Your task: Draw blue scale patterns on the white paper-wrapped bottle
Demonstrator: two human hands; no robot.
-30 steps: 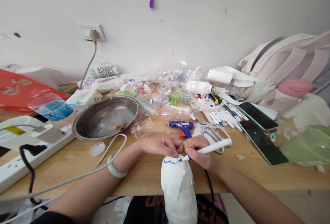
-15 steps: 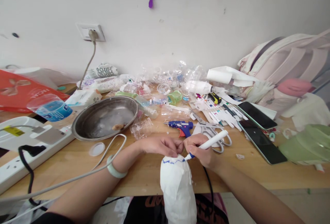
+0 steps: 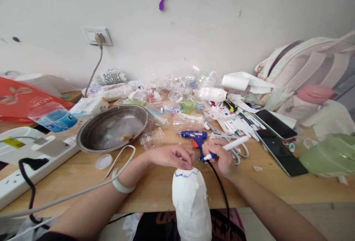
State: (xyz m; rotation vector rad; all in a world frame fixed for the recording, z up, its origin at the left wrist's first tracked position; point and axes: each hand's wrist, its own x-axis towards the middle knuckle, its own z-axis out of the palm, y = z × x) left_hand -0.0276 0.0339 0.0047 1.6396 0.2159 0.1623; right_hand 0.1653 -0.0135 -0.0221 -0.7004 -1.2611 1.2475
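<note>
A white paper-wrapped, bottle-shaped object (image 3: 190,204) rises from my lap at the table's front edge. A wavy blue line runs around its upper end. My left hand (image 3: 179,156) grips that top end with curled fingers; what lies under the fingertips is hidden. In my right hand (image 3: 220,156) is a white marker with a blue collar (image 3: 229,146), its tip pointing left and held apart from the wrapped object. Just behind the right hand lies a blue glue gun (image 3: 194,135) with an orange trigger. White-handled scissors (image 3: 237,152) lie partly hidden behind that hand.
At left are a metal basin (image 3: 85,141) and a power strip (image 3: 36,170), with a white cable crossing over my left forearm. Several markers (image 3: 230,122), two phones (image 3: 280,152) and a green container (image 3: 330,156) occupy the right. Clear plastic pieces (image 3: 188,121) litter the back.
My right hand has lifted the marker's tip off the wrapped object and shifted it slightly up and to the right. The left hand stays at the object's top.
</note>
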